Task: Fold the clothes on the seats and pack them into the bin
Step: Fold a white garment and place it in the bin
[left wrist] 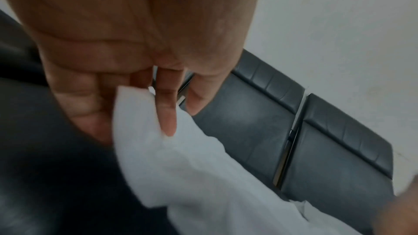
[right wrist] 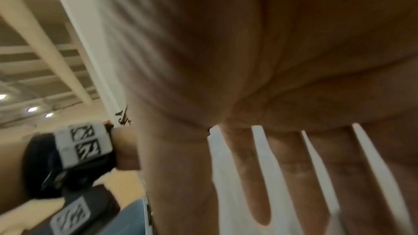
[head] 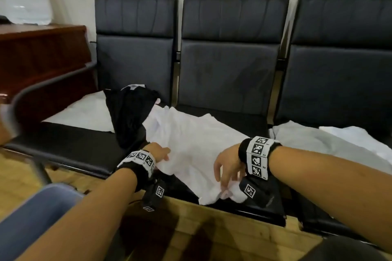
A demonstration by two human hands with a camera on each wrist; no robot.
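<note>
A crumpled white garment [head: 195, 144] lies spread across the middle black seat [head: 250, 121], its front edge hanging over the seat's lip. My left hand [head: 162, 153] is at its left edge. The left wrist view shows a fold of the white garment [left wrist: 203, 176] caught between the fingers [left wrist: 168, 119] of my left hand [left wrist: 144, 113]. My right hand [head: 228, 168] hovers over the front edge with fingers pointing down. In the right wrist view my right hand [right wrist: 316, 185] has its fingers [right wrist: 248, 176] spread straight against the white garment [right wrist: 226, 194]. No bin is in view.
A black garment [head: 129, 116] lies heaped on the left seat over another white piece [head: 84, 112]. More white clothes [head: 318, 140] cover the right seat. A curved armrest [head: 42, 85] and a wooden desk [head: 42, 55] stand at the left. The floor is wood.
</note>
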